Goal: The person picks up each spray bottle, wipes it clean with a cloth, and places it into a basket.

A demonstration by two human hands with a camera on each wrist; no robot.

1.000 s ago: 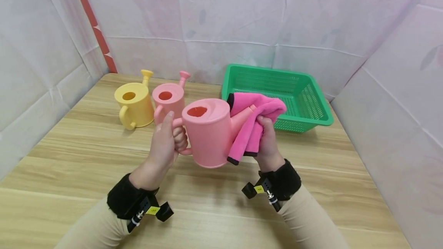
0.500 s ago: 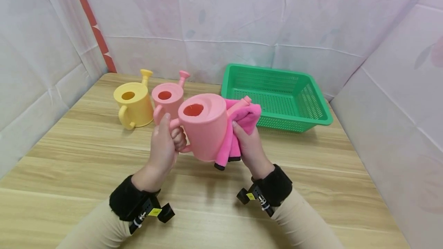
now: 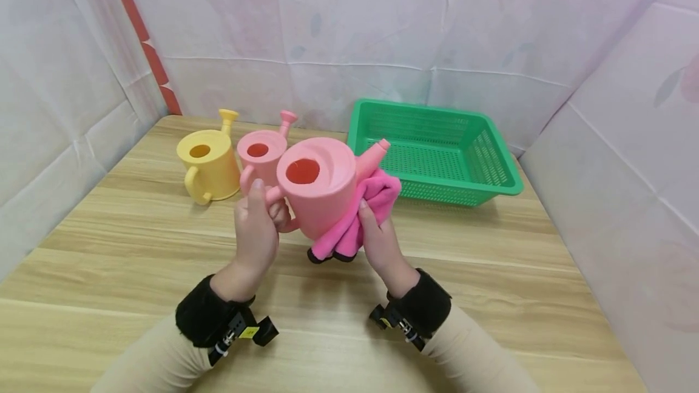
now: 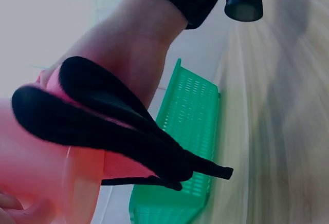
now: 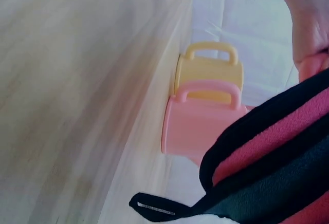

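My left hand (image 3: 256, 232) grips the handle of a pink watering can (image 3: 322, 190), holding it tilted above the table with its spout toward the back right. A bright pink cloth (image 3: 349, 229) with black edging is held in my right hand (image 3: 380, 241), pressed against the can's right side below the spout. The thumb lies over the folded cloth; the other fingers are mostly hidden behind it. In the left wrist view, the cloth's black edges (image 4: 97, 126) cover part of the can (image 4: 36, 157).
On the wooden table (image 3: 136, 259), a yellow watering can (image 3: 213, 168) and a second pink watering can (image 3: 267, 156) stand upright at the back left. A green perforated basket (image 3: 453, 190) sits at the back right. White patterned cloth walls (image 3: 371, 23) enclose the table.
The cloth in my right hand has moved from the spout down and left onto the can's side, uncovering the spout. My left hand has tilted the can further, raising its spout.
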